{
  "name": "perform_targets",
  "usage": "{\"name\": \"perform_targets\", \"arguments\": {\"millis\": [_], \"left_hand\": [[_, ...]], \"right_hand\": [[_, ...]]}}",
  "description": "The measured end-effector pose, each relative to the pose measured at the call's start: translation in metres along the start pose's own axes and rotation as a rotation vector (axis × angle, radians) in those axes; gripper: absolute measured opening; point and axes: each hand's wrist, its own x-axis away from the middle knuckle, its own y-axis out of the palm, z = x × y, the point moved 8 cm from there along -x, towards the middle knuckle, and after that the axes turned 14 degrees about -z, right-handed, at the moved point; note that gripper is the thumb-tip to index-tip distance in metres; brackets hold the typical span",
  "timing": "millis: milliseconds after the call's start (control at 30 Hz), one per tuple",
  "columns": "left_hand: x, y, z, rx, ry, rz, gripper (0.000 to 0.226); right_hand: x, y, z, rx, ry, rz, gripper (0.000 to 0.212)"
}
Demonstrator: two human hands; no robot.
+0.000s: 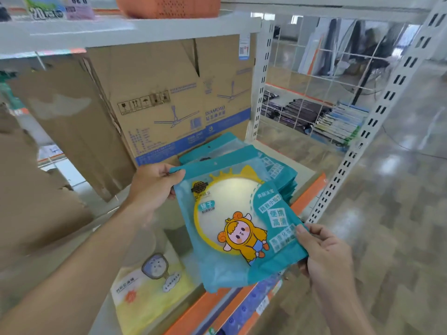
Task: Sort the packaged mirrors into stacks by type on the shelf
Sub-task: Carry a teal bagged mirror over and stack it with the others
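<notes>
Over the front edge of the shelf (309,194), a teal mirror pack (232,228) is held in the air in both hands, printed face up, not yet on any pile. Left hand (152,189) pinches the pack's far-left top corner, thumb on top. Right hand (326,257) pinches the near-right edge, thumb on the face and fingers curled under. The pack's long axis runs away from the person, hang-hole end farthest and tilted slightly left. The key relation: the matching teal stack (278,165) lies on the shelf directly beyond the pack's far end and a bit right, partly hidden by the pack, and lies at much the same angle. So the move is probably a short push forward and down, top end leading. The left hand is on the leading corner and nearer the stack, the right on the trailing edge. A yellow pack (150,298) of another type lies on the shelf near-left, below the left forearm, well apart from the teal stack. A cardboard box (169,105) stands just behind the stack and limits how far forward the pack can go.
</notes>
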Motion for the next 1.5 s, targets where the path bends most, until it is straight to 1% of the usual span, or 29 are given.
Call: {"name": "perform_targets", "arguments": {"millis": [200,533,600,767,867,967,1133,1200,1300,1333,1400,1500], "left_hand": [[-0.024,-0.004,0.004,0.008,-0.059,0.082,0.020],[-0.050,0.004,0.014,0.061,-0.128,0.230,0.016],[-0.054,0.005,0.014,0.041,-0.147,0.256,0.016],[-0.060,0.003,0.010,-0.077,-0.205,0.323,0.018],[-0.059,0.001,0.004,-0.162,-0.228,0.349,0.020],[-0.056,0.003,-0.001,-0.198,-0.252,0.368,0.021],[-0.057,0.005,-0.006,-0.136,-0.268,0.404,0.025],[-0.060,0.008,-0.007,-0.074,-0.269,0.409,0.021],[-0.064,0.011,-0.011,0.007,-0.284,0.412,0.006],[-0.064,0.011,-0.013,0.031,-0.289,0.421,0.005],[-0.065,0.011,-0.017,0.080,-0.295,0.437,0.010],[-0.063,0.012,-0.018,0.140,-0.286,0.468,0.008]], "right_hand": [[-0.049,0.004,-0.025,-0.080,-0.006,-0.101,0.010],[-0.135,0.000,-0.051,0.065,-0.063,-0.235,0.009],[-0.146,0.000,-0.059,0.178,-0.107,-0.223,0.008],[-0.164,0.005,-0.076,0.566,-0.246,-0.226,0.011],[-0.173,0.008,-0.078,0.674,-0.287,-0.247,0.016],[-0.182,0.009,-0.075,0.770,-0.286,-0.259,0.020],[-0.190,0.008,-0.069,0.795,-0.265,-0.275,0.020],[-0.191,0.006,-0.066,0.796,-0.250,-0.286,0.019],[-0.192,0.005,-0.060,0.788,-0.232,-0.311,0.019],[-0.192,0.005,-0.059,0.780,-0.233,-0.319,0.019],[-0.192,0.004,-0.057,0.767,-0.242,-0.331,0.018],[-0.191,0.003,-0.058,0.799,-0.294,-0.320,0.017]]}}
